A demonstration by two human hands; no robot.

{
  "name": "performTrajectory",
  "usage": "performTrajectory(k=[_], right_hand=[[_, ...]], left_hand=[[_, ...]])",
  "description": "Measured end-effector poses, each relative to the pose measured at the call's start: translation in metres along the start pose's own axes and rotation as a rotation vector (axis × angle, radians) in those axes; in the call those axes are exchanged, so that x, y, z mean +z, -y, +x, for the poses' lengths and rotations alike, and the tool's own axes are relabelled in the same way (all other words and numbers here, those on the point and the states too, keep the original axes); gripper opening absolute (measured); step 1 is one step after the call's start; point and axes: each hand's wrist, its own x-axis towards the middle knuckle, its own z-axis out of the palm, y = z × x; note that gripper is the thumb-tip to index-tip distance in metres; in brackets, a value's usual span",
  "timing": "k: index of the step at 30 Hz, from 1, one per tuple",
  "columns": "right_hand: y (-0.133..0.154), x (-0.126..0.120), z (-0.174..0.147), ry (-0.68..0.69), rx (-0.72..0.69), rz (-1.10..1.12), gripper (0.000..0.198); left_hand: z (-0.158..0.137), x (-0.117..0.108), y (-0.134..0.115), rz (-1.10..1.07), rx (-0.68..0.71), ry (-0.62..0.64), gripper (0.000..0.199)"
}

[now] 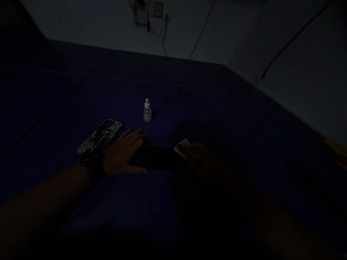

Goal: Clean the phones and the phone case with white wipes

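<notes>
My left hand point(124, 153), with a dark watch point(93, 164) on its wrist, lies with fingers stretched out and thumb apart at the left end of a dark, flat, oblong slab point(159, 157). The slab looks like a phone, but the dim light hides its details. My right hand point(199, 157) presses a small white wipe point(184, 146) onto the slab's right end. Left of my left hand lies a patterned phone case point(101, 135) with a camera cutout. A small dropper bottle point(147, 112) with a white collar and pale bulb stands upright beyond the slab.
Everything lies on a dark blue-purple surface point(121, 97) crossed by thin lines. Pale walls point(94, 25) rise at the back and right, with sockets point(158, 9) and hanging cables point(202, 30). Something yellowish point(336, 150) shows at the right edge.
</notes>
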Motion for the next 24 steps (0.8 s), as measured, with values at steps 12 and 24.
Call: performTrajectory(k=[12, 24], right_hand=[[-0.002, 0.001, 0.002, -0.016, -0.02, 0.003, 0.054], [0.002, -0.004, 0.004, 0.037, -0.006, -0.03, 0.056]], left_hand=[[0.0, -0.001, -0.001, 0.024, -0.011, 0.014, 0.087], [0.001, -0.001, -0.003, -0.006, 0.007, -0.019, 0.088]])
